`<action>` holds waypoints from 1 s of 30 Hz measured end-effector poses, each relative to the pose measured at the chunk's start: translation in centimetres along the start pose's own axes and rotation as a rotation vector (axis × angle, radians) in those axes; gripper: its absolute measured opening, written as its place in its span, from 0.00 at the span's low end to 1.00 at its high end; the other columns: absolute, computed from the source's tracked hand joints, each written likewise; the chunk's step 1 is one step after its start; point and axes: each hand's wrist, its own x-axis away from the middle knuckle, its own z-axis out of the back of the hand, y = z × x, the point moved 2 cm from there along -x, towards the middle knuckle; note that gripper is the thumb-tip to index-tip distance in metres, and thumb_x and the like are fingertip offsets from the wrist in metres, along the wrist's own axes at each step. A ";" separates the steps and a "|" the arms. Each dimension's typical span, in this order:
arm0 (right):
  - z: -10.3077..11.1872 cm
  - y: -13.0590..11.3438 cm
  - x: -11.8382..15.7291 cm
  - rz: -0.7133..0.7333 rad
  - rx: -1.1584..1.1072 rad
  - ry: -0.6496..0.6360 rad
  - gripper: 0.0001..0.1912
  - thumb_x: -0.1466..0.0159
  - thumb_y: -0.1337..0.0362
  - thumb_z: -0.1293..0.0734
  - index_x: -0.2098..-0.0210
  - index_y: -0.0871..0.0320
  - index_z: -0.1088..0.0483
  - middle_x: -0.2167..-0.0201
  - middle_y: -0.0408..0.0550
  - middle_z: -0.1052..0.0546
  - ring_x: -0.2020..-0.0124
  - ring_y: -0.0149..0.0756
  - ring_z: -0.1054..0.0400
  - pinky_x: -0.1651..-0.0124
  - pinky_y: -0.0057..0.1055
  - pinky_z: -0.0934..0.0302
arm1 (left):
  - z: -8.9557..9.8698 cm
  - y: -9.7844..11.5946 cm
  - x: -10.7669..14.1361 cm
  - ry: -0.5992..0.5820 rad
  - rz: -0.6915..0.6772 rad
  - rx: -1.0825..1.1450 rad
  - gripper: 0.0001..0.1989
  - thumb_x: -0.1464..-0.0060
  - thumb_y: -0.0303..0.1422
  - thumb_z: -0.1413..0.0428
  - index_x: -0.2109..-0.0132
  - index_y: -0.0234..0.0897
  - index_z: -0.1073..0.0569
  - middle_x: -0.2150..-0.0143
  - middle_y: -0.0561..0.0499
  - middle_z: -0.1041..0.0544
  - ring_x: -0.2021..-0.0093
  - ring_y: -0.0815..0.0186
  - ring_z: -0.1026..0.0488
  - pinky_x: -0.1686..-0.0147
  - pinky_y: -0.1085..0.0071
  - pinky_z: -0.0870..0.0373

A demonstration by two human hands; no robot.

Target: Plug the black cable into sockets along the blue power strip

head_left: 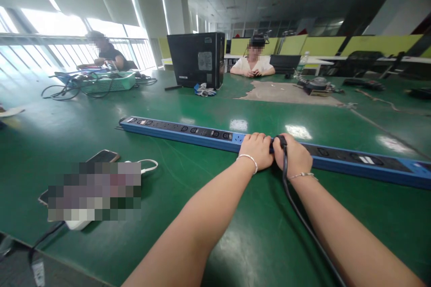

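Note:
A long blue power strip (208,141) with black sockets lies across the green table in front of me. My left hand (256,150) is closed over the strip near its middle, fingers laid across the top. Close beside it, my right hand (293,154) grips a black plug (282,140) at the strip's sockets. I cannot tell how far the plug sits in a socket, since my fingers hide that spot. From the plug a black cable (296,208) runs down between my forearms toward the bottom edge.
To the left lie a phone (103,157) and a white power adapter (79,223), partly blurred. Farther back are a green basket (112,83) with cables, a black computer case (193,60), gloves (204,90) and a bottle (301,65). Two people sit beyond the table.

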 end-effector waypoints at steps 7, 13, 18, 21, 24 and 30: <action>-1.5 0.9 0.3 0.075 -0.021 0.093 0.22 0.36 0.58 0.47 0.54 0.64 0.29 0.58 0.59 0.24 0.56 0.44 0.31 0.50 0.38 0.43 | -0.1 0.0 -0.1 -0.011 0.002 0.018 0.20 0.44 0.38 0.53 0.48 0.34 0.33 0.48 0.43 0.29 0.48 0.58 0.35 0.49 0.61 0.42; -1.1 1.3 0.9 0.110 -0.033 0.077 0.23 0.35 0.57 0.46 0.50 0.64 0.31 0.54 0.58 0.25 0.48 0.46 0.35 0.46 0.42 0.45 | 0.0 0.1 -0.2 -0.033 0.020 0.021 0.20 0.45 0.38 0.52 0.47 0.34 0.33 0.47 0.44 0.29 0.46 0.58 0.36 0.47 0.60 0.43; -0.9 1.8 1.0 0.141 -0.069 0.051 0.23 0.35 0.56 0.45 0.48 0.63 0.32 0.53 0.58 0.26 0.47 0.47 0.36 0.45 0.44 0.45 | 0.3 0.1 -0.3 -0.043 0.028 0.042 0.22 0.46 0.38 0.51 0.45 0.33 0.35 0.46 0.43 0.29 0.46 0.58 0.36 0.46 0.60 0.43; -0.8 2.4 1.0 0.205 -0.101 -0.014 0.23 0.35 0.57 0.44 0.44 0.61 0.36 0.49 0.55 0.28 0.45 0.46 0.38 0.45 0.44 0.45 | 0.8 0.3 -0.2 -0.022 -0.016 0.116 0.28 0.46 0.35 0.51 0.39 0.37 0.43 0.44 0.46 0.31 0.46 0.61 0.35 0.47 0.63 0.41; -0.6 2.8 0.9 0.222 -0.114 -0.078 0.24 0.36 0.58 0.42 0.44 0.61 0.37 0.48 0.55 0.29 0.44 0.45 0.39 0.44 0.42 0.46 | 1.3 0.8 -0.2 -0.017 -0.108 0.183 0.28 0.46 0.29 0.53 0.38 0.46 0.45 0.40 0.53 0.34 0.44 0.66 0.36 0.47 0.65 0.40; -0.2 3.1 1.2 0.277 -0.122 -0.153 0.28 0.39 0.62 0.42 0.40 0.64 0.43 0.44 0.54 0.33 0.41 0.47 0.44 0.41 0.42 0.50 | 1.6 1.5 -0.3 -0.064 -0.051 0.217 0.25 0.48 0.28 0.52 0.42 0.49 0.37 0.41 0.55 0.32 0.44 0.67 0.35 0.44 0.65 0.41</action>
